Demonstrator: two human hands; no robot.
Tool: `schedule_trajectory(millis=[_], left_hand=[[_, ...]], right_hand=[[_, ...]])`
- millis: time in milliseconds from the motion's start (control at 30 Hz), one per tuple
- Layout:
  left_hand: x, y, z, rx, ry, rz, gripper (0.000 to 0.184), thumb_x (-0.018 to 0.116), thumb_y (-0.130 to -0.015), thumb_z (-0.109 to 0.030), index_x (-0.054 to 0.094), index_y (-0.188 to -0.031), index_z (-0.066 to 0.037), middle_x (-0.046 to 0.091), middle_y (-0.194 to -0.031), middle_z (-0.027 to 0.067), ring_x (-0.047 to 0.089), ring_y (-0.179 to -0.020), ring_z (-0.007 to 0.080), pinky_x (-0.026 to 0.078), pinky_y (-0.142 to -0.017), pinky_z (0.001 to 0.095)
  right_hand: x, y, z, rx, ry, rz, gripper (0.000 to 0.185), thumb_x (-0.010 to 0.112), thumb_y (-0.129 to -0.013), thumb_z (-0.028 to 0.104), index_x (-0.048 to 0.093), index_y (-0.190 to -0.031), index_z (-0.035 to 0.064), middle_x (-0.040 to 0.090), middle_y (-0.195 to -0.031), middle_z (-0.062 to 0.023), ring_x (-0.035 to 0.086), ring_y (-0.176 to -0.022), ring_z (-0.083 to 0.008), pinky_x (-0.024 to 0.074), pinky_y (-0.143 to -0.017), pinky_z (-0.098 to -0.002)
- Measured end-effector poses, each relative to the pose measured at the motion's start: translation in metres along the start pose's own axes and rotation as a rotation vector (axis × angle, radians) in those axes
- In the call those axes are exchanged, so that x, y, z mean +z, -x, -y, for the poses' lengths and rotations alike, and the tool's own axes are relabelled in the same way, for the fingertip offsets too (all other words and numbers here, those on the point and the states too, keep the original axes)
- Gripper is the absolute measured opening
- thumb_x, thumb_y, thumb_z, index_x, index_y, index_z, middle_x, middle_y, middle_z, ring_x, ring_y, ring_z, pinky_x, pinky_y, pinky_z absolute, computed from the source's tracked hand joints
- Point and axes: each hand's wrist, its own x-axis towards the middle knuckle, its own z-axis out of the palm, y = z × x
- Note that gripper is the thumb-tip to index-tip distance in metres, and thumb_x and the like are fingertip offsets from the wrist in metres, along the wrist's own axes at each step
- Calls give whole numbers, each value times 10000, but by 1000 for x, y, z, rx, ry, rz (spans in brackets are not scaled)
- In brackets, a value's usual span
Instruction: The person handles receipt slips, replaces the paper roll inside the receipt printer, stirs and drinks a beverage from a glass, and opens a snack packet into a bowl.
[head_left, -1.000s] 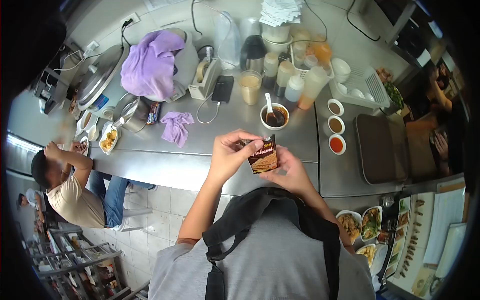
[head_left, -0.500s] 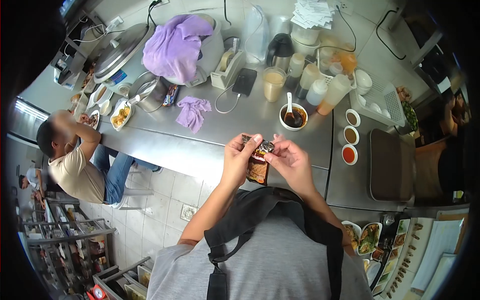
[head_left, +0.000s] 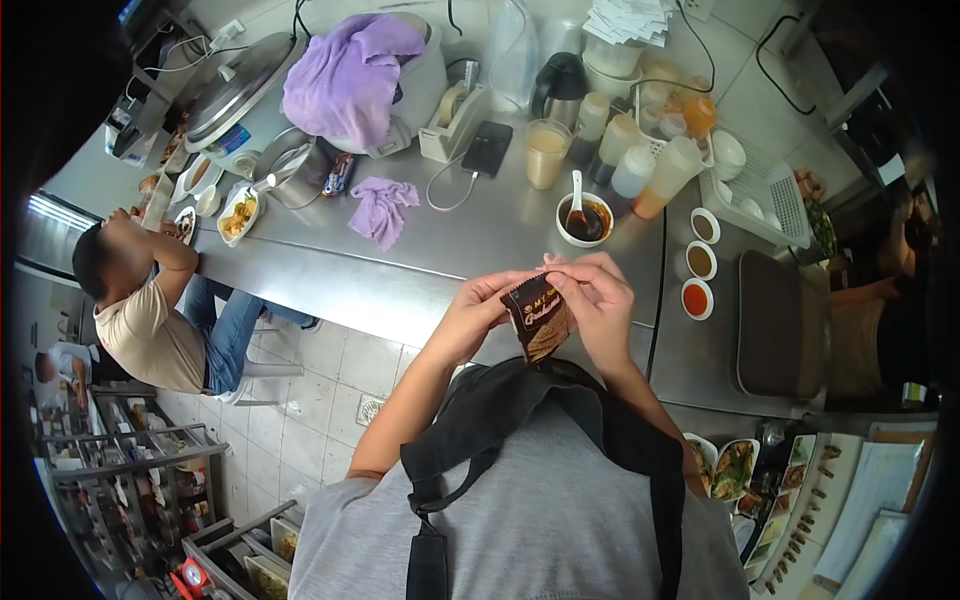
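Observation:
A small dark brown packet of graham crackers point(head_left: 541, 325) is held in front of my chest, near the counter's front edge. My left hand point(head_left: 482, 312) pinches its upper left corner. Closed on the upper right of the packet is my right hand point(head_left: 598, 305), its thumb lying over the front. The packet tilts, with printed lettering and a cracker picture facing up. Beyond my hands stands a white bowl of dark sauce point(head_left: 585, 236) with a spoon point(head_left: 577, 205) in it.
On the steel counter point(head_left: 420, 260) are a purple cloth point(head_left: 381, 210), a phone point(head_left: 487, 150), a cup of beige drink point(head_left: 546, 155) and several squeeze bottles point(head_left: 633, 172). Sauce cups point(head_left: 697, 298) and a brown tray point(head_left: 780, 325) are at right. A person point(head_left: 150, 310) sits at left.
The packet has turned from nearly upright to slanted and shifted right. My left fingers now reach along its top edge, and my right hand has risen slightly.

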Motion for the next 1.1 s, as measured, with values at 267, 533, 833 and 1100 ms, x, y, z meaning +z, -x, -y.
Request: schedule_trajectory(millis=[267, 533, 833, 1100], left_hand=[[34, 9, -32, 244, -304, -8, 287, 705, -827, -44, 644, -1105, -9, 631, -1008, 48, 612, -969, 108, 523, -765, 230], [41, 1, -38, 151, -521, 5, 179, 746, -812, -102, 637, -922, -13, 587, -882, 10, 572, -793, 68, 514, -656, 230], [54, 1, -36, 385, -797, -37, 160, 637, -849, -101, 554, -942, 0, 534, -815, 110, 575, -724, 236, 490, -646, 329], [38, -4, -23, 587, -1137, 26, 167, 603, -804, -150, 529, -872, -16, 556, -799, 168, 566, -745, 376, 468, -659, 456]], right_hand=[[1, 7, 3, 101, -18, -102, 116, 654, -865, 33, 711, -963, 6, 636, -868, -95, 617, -879, -204, 483, -873, -316], [-2, 11, 1, 95, 28, -62, 111, 622, -899, 77, 696, -940, 4, 644, -861, -89, 609, -867, -183, 452, -929, -343], [-7, 16, 20, 245, -227, -71, 136, 663, -873, 73, 651, -992, 7, 636, -913, -78, 615, -877, -114, 484, -856, -273], [-17, 23, 22, 315, 53, 118, 151, 711, -825, 75, 660, -935, -16, 685, -868, -66, 660, -739, -118, 513, -634, -237]])
